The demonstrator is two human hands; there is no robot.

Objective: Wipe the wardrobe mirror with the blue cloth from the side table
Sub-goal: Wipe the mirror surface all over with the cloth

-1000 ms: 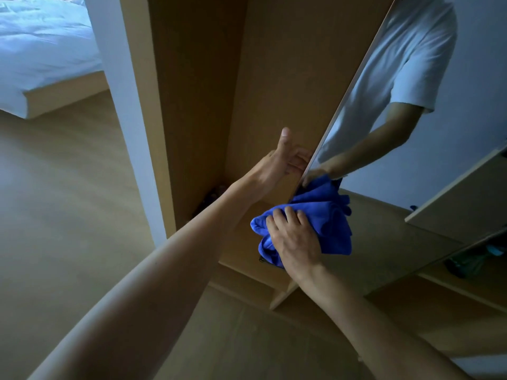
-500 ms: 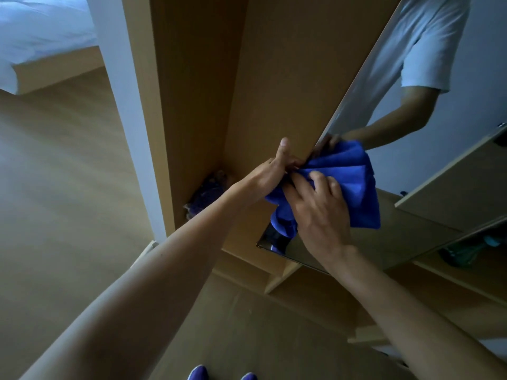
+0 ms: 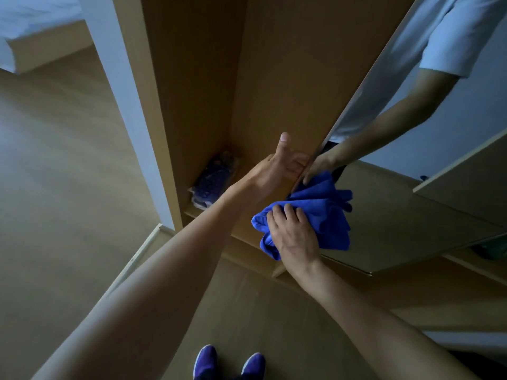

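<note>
The open wardrobe (image 3: 197, 78) holds one thing that shows: a bluish-purple bundle (image 3: 215, 178) lying on its bottom shelf, against the back corner; what it is cannot be told. The left hand (image 3: 284, 165) grips the edge of the mirrored door (image 3: 411, 215), thumb raised against the wooden side, fingers curled round the edge. Just below it, the blue cloth (image 3: 323, 212) is bunched against the lower part of the mirror. The right hand (image 3: 295, 237) lies spread on the cloth's near side, fingers flat, pressing it to the glass. Two purple shoes (image 3: 229, 363) show on the floor.
</note>
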